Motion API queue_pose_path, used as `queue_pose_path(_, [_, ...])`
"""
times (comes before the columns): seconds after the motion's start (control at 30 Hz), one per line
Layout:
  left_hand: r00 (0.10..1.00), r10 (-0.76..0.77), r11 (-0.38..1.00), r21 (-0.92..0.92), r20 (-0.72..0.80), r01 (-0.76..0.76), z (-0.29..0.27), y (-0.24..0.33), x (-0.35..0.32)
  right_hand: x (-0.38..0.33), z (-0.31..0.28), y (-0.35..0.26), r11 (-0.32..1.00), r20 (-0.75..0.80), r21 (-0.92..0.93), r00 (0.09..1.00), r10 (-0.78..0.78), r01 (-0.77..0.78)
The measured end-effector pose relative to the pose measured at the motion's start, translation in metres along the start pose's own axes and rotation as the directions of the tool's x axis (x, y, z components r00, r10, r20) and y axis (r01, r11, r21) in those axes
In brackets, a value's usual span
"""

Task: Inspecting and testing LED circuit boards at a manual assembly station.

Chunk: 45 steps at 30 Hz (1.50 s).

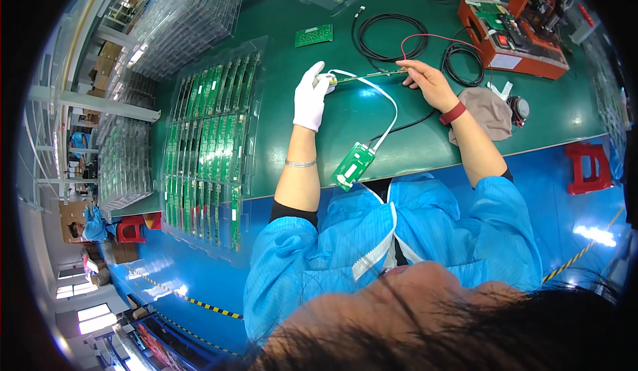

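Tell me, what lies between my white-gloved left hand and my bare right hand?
In the head view, a thin, narrow green strip spans the gap, seen nearly edge-on; a white cable also arcs through.

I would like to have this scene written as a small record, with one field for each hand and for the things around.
Left hand: white glove, holding one end of a narrow board
Right hand: ungloved, fingers at the board's other end, beside a red wire; exact grip unclear
White cable: curves from near the left hand to a green circuit board by the table edge
Left side: clear tray with rows of boards
Right side: orange machine, brown cloth item
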<state>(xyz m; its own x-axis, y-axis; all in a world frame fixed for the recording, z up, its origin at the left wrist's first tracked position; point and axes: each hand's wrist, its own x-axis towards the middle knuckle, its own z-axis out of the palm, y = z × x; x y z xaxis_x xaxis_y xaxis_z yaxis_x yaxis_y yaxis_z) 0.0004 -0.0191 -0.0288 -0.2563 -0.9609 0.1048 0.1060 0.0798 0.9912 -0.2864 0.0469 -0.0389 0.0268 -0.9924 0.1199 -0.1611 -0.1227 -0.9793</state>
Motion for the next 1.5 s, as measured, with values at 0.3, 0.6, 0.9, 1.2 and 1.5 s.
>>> queue_pose_path(0.3, [1.000,-0.006,1.000,-0.010,-0.002,0.006,0.001,0.001,0.000,-0.001,0.000,0.002,0.997,-0.016,0.081,1.000,-0.017,0.019])
queue_pose_path(0.6, [1.000,0.024,1.000,0.016,-0.004,-0.024,0.000,-0.001,0.001,-0.001,0.000,0.002,0.999,0.016,0.042,1.000,0.008,-0.009])
queue_pose_path(0.9, [1.000,0.024,1.000,-0.001,0.016,-0.024,-0.003,-0.006,0.003,0.000,-0.001,0.004,0.999,0.013,0.041,1.000,-0.008,0.007])
queue_pose_path(1.2, [1.000,-0.010,1.000,-0.009,-0.019,0.009,0.000,-0.004,0.002,-0.002,0.001,0.000,0.998,-0.037,0.052,0.999,-0.037,0.039])
queue_pose_path(1.5, [0.985,-0.164,0.984,0.060,-0.063,0.167,0.002,0.008,-0.004,-0.006,0.004,-0.007,0.969,-0.023,0.247,0.999,0.022,-0.015])
